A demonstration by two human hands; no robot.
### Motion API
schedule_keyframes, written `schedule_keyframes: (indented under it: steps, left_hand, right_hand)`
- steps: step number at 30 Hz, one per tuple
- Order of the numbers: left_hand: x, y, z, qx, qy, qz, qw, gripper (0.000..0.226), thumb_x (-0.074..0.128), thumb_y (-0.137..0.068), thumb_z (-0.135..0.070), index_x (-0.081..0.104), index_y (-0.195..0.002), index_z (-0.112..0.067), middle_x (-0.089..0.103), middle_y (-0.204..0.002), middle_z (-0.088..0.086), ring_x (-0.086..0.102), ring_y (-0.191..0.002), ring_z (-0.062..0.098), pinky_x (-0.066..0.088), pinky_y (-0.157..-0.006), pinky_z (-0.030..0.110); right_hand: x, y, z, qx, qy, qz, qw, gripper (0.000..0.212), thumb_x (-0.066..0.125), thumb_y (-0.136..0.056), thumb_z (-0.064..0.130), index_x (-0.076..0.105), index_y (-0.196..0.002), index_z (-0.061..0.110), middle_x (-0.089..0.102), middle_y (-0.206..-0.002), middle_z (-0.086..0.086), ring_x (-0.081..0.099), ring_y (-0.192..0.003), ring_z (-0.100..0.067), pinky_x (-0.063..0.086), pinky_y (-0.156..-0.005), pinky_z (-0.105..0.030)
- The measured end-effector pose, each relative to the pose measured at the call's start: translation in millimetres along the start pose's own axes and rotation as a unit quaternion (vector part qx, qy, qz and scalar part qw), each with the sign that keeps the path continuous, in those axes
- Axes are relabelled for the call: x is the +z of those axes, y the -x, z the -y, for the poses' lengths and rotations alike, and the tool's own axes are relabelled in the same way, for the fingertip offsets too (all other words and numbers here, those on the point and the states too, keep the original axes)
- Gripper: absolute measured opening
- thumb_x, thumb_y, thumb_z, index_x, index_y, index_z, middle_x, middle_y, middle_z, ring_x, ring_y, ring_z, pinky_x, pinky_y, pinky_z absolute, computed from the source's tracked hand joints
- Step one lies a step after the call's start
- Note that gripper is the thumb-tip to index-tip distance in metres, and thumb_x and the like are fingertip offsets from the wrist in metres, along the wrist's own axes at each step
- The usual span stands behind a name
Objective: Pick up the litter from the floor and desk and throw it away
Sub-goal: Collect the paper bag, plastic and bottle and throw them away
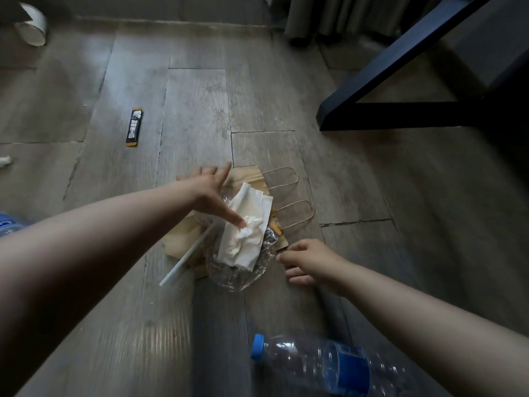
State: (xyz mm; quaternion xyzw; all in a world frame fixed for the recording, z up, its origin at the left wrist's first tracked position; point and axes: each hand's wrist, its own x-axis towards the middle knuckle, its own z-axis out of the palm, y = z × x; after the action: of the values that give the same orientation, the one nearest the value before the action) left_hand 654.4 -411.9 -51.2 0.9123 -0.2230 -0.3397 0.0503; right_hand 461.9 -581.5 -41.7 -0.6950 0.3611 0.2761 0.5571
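While the left hand (210,193) touches the tissue (246,239), the right hand (309,262) hovers near.

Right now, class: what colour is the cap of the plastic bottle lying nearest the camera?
Blue. The bottle cap shows best in the head view, the only one.

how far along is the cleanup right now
Early on. Piled together: tissue, clear plastic and straw on the paper bag. In hand: the left hand touches the tissue, the right hand is at the plastic's edge. Left on the floor: black sachet, blue-capped bottle, plus that pile; no bin in view.
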Motion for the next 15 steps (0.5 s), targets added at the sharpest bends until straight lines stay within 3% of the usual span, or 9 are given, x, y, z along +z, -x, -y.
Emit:
schedule_keyframes:
  steps: [4,15]
  left_hand:
    - [15.1,-2.4,2.6,-0.006,-0.023,-0.035,0.999,0.162,0.058,-0.012,-0.094,-0.006,-0.150,-0.037,0.017,-0.151,0.005,0.023,-0.138,0.035,0.028,-0.110,0.059]
    - [19.4,5.8,6.4,-0.013,0.050,-0.086,0.995,0.125,0.079,-0.036,-0.076,0.033,-0.140,-0.024,0.043,-0.127,0.007,0.048,-0.111,0.027,0.045,-0.097,0.040]
  right_hand:
    - [3.3,-4.9,1.1,0.014,-0.052,-0.003,0.999,0.046,0.070,-0.085,0.016,0.052,-0.124,0.000,0.063,-0.113,-0.019,0.067,-0.097,-0.025,0.058,-0.072,-0.027]
    - [2.4,-6.2,3.0,0.009,-0.113,0.011,0.994,0.051,0.069,-0.084,0.011,0.047,-0.130,0.010,0.063,-0.118,-0.014,0.066,-0.102,-0.025,0.058,-0.073,-0.030]
